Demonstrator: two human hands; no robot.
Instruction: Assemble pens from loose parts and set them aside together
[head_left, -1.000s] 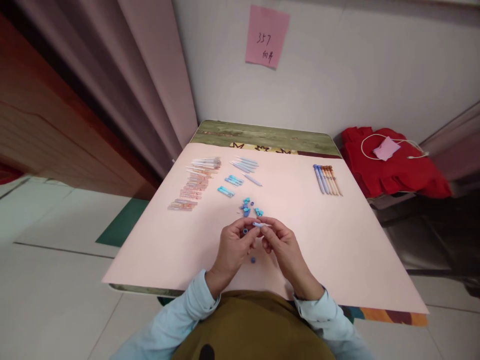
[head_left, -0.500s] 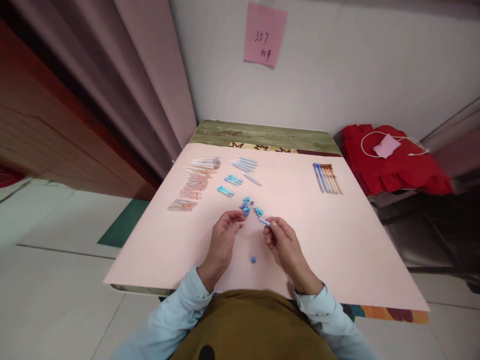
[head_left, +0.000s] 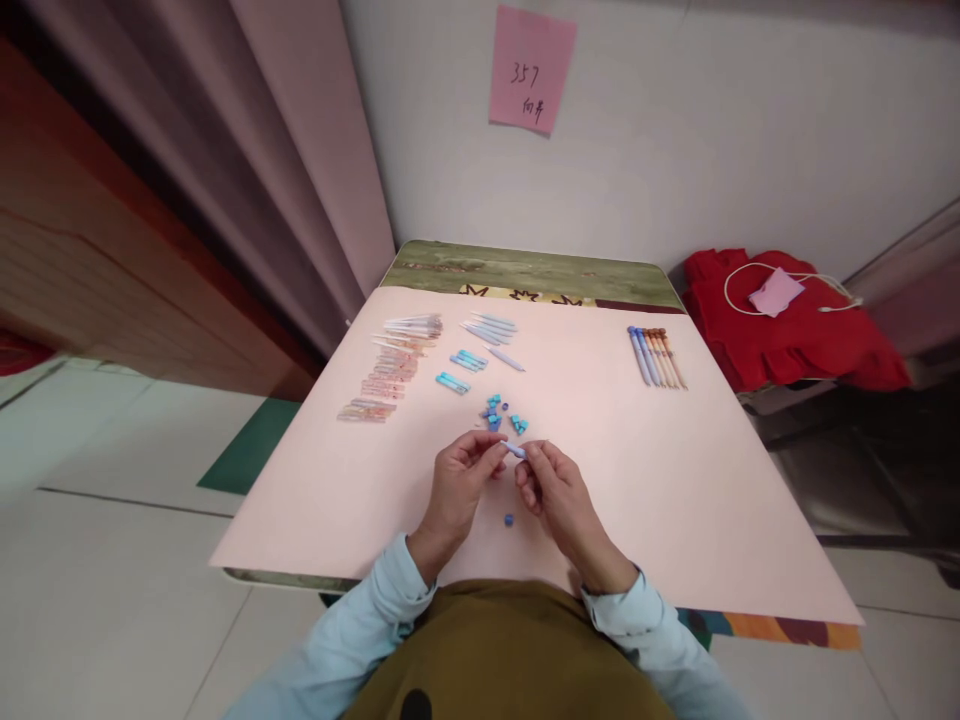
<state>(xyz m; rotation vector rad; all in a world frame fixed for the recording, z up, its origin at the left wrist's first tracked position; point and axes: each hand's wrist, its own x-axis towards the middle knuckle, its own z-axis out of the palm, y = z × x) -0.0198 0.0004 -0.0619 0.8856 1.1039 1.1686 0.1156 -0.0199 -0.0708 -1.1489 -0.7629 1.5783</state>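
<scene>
Between my two hands is a short pale-blue pen part point(head_left: 514, 449), held just above the pink table cover. My left hand point(head_left: 460, 480) pinches around its left end, and whether a smaller piece sits in those fingers is hidden. At the other end, the thumb and fingers of my right hand point(head_left: 559, 490) are closed on the part. Just beyond my fingertips lies a small cluster of blue pieces point(head_left: 493, 412), with turquoise pieces point(head_left: 518, 425) to its right. A single dark-blue cap-like piece point(head_left: 508, 520) rests between my wrists.
Left are rows of thin printed pen parts point(head_left: 390, 365). Pale-blue barrels point(head_left: 491, 328) and turquoise parts point(head_left: 453, 383) lie farther back. Blue and brown pens point(head_left: 656, 357) line up at right. A red cloth point(head_left: 750, 340) with a white cord is beyond the table's right edge.
My left hand has moved right and its fingers have closed on the left end of the pen part. My right hand has shifted slightly left, bringing the part between both hands.
</scene>
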